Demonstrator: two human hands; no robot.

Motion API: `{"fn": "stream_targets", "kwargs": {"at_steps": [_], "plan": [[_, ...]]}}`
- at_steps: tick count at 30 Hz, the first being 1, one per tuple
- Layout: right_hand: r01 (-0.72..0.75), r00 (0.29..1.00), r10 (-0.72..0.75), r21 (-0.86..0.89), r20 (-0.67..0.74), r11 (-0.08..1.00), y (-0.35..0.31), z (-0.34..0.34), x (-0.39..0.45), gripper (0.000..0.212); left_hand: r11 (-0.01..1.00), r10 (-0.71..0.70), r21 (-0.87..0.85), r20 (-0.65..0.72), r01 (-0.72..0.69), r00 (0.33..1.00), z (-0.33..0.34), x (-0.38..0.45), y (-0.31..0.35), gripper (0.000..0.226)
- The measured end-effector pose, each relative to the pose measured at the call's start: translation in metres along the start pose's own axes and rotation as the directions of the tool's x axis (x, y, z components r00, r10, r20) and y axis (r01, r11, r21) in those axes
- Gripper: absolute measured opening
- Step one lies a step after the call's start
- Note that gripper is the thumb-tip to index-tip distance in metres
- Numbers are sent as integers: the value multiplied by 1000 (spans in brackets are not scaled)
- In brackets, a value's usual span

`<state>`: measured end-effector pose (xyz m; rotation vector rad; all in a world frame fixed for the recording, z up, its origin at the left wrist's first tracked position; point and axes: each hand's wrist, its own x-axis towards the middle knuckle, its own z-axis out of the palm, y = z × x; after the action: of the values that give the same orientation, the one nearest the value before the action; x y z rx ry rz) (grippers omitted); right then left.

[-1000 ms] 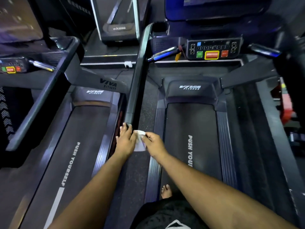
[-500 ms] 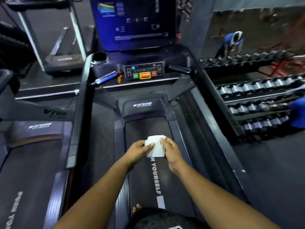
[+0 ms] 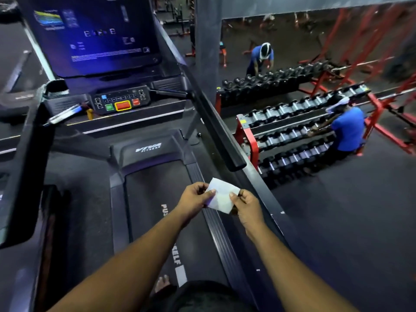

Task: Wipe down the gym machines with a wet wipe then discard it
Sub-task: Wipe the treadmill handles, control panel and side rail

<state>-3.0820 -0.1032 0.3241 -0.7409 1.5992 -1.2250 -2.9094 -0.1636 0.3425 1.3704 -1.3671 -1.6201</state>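
Observation:
A white wet wipe (image 3: 221, 195) is stretched flat between both hands above the right side rail of a black treadmill (image 3: 155, 190). My left hand (image 3: 194, 197) pinches its left edge and my right hand (image 3: 246, 204) pinches its right edge. The treadmill's right handrail (image 3: 216, 129) ends just above and behind the wipe. Its control panel (image 3: 121, 101) with a red button and its lit screen (image 3: 90, 34) stand at the top of the view.
The left handrail (image 3: 27, 163) runs along the left side. To the right, a red dumbbell rack (image 3: 290, 136) stands before a mirror, with a person in a blue shirt (image 3: 346, 129) crouched at it. Dark floor (image 3: 349, 210) lies right of the treadmill.
The view has swung right, away from the left handrail. Both hands have carried the wipe from that rail's end across the belt to the treadmill's right side, unfolding it flatter.

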Motion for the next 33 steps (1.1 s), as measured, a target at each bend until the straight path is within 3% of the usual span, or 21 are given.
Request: {"fn": "stream_targets", "kwargs": {"at_steps": [3, 9, 13, 18, 24, 29, 33], "plan": [[21, 998, -23, -35, -56, 999, 1, -28, 11, 9, 999, 19, 50, 8, -19, 1000, 29, 8, 1, 9], [116, 979, -158, -284, -129, 952, -28, -49, 74, 17, 985, 55, 164, -47, -47, 997, 61, 57, 15, 16], [166, 966, -242, -498, -92, 851, -54, -50, 122, 21, 958, 72, 286, -110, -37, 991, 69, 106, 19, 18], [160, 969, -247, -712, -20, 684, -66, -44, 183, 26, 933, 43, 360, -166, 20, 985, 77, 168, 13, 19], [390, 902, -364, -794, 230, 466, -45, -34, 208, 42, 926, 29, 372, -226, 59, 974, 84, 190, 7, 23], [616, 782, -214, -671, 586, 414, -32, -40, 219, 45, 974, 23, 223, -255, 36, 967, 90, 193, -3, 15], [695, 706, -175, -624, 686, 357, -18, -53, 232, 58, 991, 104, 115, -313, -71, 944, 98, 193, -13, 14]]}}
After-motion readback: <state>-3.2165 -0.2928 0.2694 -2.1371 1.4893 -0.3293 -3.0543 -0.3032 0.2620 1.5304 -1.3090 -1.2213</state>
